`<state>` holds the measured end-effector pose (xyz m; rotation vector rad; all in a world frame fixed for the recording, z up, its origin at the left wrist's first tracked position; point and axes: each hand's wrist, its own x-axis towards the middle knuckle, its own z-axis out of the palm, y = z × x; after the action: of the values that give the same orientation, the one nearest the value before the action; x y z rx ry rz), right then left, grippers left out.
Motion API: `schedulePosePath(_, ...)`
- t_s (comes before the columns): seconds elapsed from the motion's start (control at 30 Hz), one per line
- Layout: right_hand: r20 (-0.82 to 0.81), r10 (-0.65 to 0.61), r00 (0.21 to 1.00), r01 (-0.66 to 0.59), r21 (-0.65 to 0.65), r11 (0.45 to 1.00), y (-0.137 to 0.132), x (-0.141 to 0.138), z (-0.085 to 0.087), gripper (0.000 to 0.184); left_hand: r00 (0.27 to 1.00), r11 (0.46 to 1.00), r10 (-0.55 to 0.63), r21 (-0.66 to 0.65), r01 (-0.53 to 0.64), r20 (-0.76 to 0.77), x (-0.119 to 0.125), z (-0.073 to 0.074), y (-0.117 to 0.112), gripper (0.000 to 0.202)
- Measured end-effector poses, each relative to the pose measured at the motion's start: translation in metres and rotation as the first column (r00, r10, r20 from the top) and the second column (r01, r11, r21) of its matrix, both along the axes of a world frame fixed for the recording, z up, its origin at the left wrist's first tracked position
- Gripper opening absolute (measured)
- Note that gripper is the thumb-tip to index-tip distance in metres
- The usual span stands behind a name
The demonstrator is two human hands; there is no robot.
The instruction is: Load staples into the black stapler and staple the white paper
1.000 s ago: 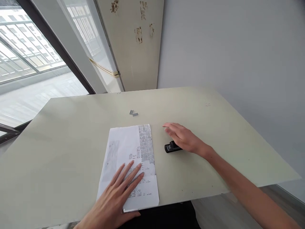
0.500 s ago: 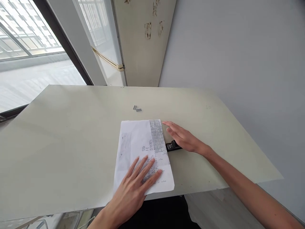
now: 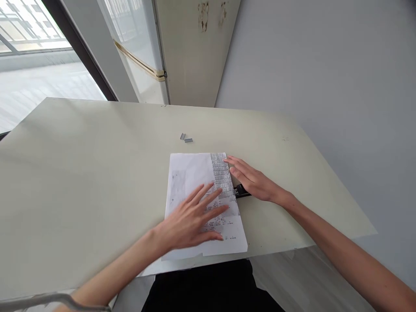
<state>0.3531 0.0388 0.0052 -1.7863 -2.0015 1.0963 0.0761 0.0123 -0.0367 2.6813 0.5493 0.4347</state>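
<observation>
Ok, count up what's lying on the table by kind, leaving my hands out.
Paper stack: 1
Black stapler, partly under the right hand: 1
Small grey staple strips: 2
Total: 4

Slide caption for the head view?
Left hand flat on a printed sheet while the right hand rests over a black stapler at its edge.
</observation>
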Motion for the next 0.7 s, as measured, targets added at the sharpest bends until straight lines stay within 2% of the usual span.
schedulePosePath(0.1, 0.021, -0.013, 1.0, 0.013, -0.013, 1.0, -0.004, -0.002, 0.006, 0.062, 0.997, 0.996, -0.081, 0.046, 0.081, -0.016, 0.008, -0.008, 0.019, 0.078)
schedulePosePath(0.27, 0.028, -0.019, 0.999, 0.019, -0.023, 1.0, -0.009, -0.007, 0.015, 0.061, 0.991, 0.99, -0.117, 0.07, 0.122, -0.07, 0.024, -0.019, 0.023, 0.072)
schedulePosePath(0.47, 0.027, -0.111, 0.993, 0.112, -0.011, 0.994, -0.004, -0.007, 0.004, 0.066, 0.995, 0.993, -0.099, 0.063, 0.101, -0.034, 0.038, -0.029, 0.029, 0.067)
schedulePosePath(0.7, 0.076, -0.088, 0.993, 0.088, 0.0, 0.996, -0.006, -0.006, -0.001, 0.06, 0.994, 0.994, -0.1, 0.046, 0.097, 0.047, 0.041, -0.039, 0.034, 0.065)
